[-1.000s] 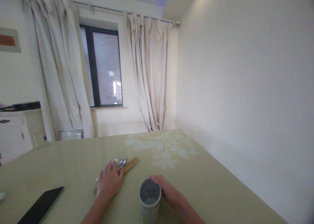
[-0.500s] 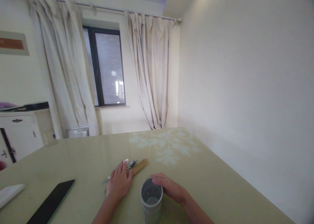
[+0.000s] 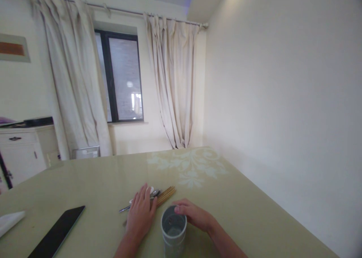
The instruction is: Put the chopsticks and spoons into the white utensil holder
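Observation:
My left hand (image 3: 140,212) lies palm down over a bundle of wooden chopsticks (image 3: 166,195) and some metal spoons (image 3: 155,193), its fingers stretched out. The chopsticks' far ends stick out past my thumb, and the middle of the pile is hidden under the palm. A thin metal handle (image 3: 124,209) shows on the left of that hand. Just right of it, a grey cylindrical cup (image 3: 174,243) stands upright with its mouth towards me. My right hand (image 3: 195,214) grips the cup from the right, thumb over the rim. Small dark spots, perhaps holes, show inside.
A black flat tablet-like object (image 3: 58,231) lies on the pale green table (image 3: 240,205) to the left, with a white object (image 3: 10,222) beyond it at the edge of view. A wall (image 3: 283,118) runs along the table's right side. A white cabinet (image 3: 24,152) stands back left.
My left hand has shifted slightly to the right, and the chopsticks and spoons under it have moved right too. My right hand keeps its grip on the cup.

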The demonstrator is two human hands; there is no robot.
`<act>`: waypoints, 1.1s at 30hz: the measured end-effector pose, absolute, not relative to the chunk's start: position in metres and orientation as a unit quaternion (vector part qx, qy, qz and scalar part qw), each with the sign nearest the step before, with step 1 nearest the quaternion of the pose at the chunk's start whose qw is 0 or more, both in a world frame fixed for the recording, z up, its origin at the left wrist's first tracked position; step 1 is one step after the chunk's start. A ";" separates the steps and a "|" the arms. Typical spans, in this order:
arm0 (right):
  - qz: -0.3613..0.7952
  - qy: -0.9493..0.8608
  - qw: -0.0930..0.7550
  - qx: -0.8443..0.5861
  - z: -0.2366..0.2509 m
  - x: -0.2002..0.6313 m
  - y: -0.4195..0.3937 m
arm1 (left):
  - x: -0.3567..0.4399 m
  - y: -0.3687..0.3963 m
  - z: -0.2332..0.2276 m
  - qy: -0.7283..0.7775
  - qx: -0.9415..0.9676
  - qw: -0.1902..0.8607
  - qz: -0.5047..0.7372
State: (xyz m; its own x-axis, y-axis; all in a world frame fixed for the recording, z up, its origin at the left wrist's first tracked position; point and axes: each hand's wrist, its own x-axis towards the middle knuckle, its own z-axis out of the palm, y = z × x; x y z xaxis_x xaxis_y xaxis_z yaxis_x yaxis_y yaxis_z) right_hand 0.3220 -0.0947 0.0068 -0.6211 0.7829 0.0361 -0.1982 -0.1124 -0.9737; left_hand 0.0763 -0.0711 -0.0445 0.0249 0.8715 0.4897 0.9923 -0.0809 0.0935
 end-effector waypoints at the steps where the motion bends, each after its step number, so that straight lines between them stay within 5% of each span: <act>1: 0.694 -0.574 0.352 -0.256 0.007 0.321 -0.096 | 0.076 -0.071 -0.044 -0.648 -0.709 0.153 -0.231; 33: 0.695 -0.594 0.337 -0.227 0.009 0.318 -0.101 | 0.099 -0.090 -0.013 -0.597 -0.771 0.021 -0.221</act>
